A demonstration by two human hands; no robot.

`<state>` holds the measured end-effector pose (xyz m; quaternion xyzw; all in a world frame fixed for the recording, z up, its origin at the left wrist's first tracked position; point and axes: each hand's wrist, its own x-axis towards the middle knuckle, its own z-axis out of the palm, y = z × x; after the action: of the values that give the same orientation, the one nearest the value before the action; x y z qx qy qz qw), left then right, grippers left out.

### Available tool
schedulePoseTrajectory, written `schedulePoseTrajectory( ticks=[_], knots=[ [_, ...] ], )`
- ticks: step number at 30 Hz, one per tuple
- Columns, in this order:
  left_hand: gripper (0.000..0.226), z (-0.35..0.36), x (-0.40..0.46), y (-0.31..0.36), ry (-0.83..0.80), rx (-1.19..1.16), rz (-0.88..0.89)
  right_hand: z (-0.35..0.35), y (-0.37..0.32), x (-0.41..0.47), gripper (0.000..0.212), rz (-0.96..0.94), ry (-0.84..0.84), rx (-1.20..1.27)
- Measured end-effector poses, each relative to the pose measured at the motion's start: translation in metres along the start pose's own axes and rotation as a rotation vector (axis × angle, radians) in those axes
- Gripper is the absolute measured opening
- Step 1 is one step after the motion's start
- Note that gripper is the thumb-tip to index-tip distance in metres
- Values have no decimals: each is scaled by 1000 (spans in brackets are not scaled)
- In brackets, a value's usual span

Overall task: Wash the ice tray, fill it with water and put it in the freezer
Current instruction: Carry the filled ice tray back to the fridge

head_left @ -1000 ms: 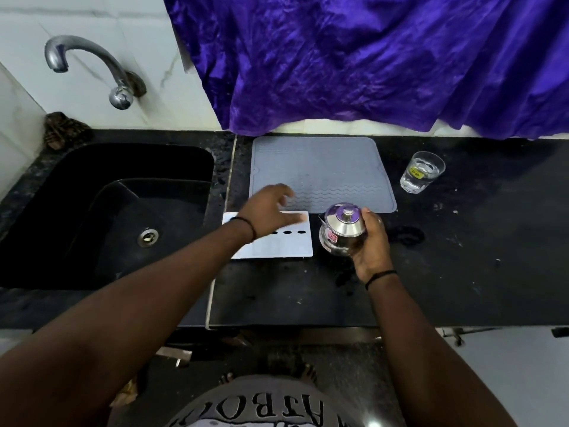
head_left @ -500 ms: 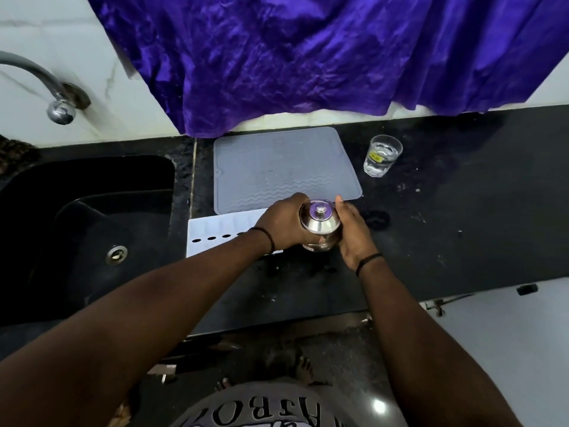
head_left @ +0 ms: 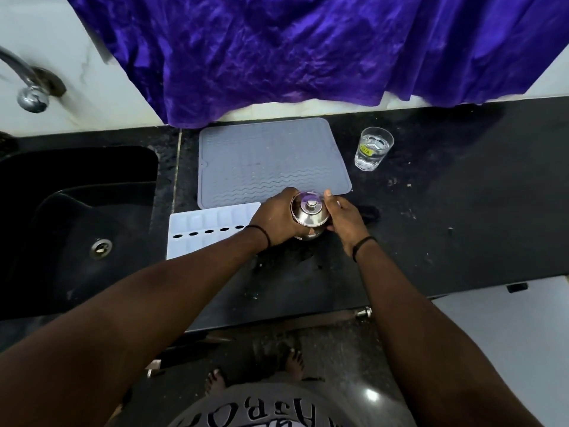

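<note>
Fingers of both hands curl round a small steel container [head_left: 308, 217] with a domed lid and a knob on top: the left hand [head_left: 275, 219] wraps its left side, the right hand [head_left: 345, 218] cups its right side with the thumb lying up along the lid's edge. The fingertips on the far side of the container are hidden, so how tightly they press cannot be told. The container sits low over the black counter [head_left: 446, 229], just in front of the near edge of the grey drying mat [head_left: 268, 158], which serves as the landmark for the rest. The white ice tray [head_left: 200, 231] lies flat on the counter just in front of the mat's near left corner, almost touching the mat's edge; its right end is covered by the left wrist, and a row of dark oval holes runs along its middle. Neither hand touches the tray's visible part. To the right of the mat, apart from it, stands a clear glass [head_left: 373, 148] with water in it and a yellow sticker on its side. To the left of the mat lies the black sink [head_left: 77, 186] with its metal drain, and above that a chrome tap [head_left: 26, 87] juts from the white wall. Behind the mat a purple cloth [head_left: 308, 50] hangs down to the counter's back edge.
</note>
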<state>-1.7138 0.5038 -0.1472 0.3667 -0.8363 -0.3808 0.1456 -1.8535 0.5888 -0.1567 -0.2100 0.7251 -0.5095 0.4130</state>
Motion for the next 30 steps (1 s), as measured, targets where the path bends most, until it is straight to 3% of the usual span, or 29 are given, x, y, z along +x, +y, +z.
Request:
schedulePoseTrajectory(
  ticks=[14, 17, 21, 23, 25, 28, 30],
  knots=[
    [74, 4, 6, -15, -29, -31, -62, 6, 5, 17, 26, -36, 10, -34],
    [77, -3, 8, -21, -64, -22, -25, 6, 7, 20, 31, -16, 10, -92],
    [88, -23, 1, -38, -74, -91, -7, 2, -1, 15, 35, -237, 297, -369],
    [64, -42, -4, -47, 70, -181, -66, 10, -16, 7, 28, -389, 442, -493],
    [32, -64, -8, -56, 326, -218, -110, 27, -33, -1, 20, -522, 493, -567],
    [38, -95, -15, -77, 651, -232, -242, 64, -48, -13, 11, -618, 325, -467],
    [35, -113, -22, -95, 724, -189, -391, 92, -47, -19, 11, -543, 171, -384]
  ],
)
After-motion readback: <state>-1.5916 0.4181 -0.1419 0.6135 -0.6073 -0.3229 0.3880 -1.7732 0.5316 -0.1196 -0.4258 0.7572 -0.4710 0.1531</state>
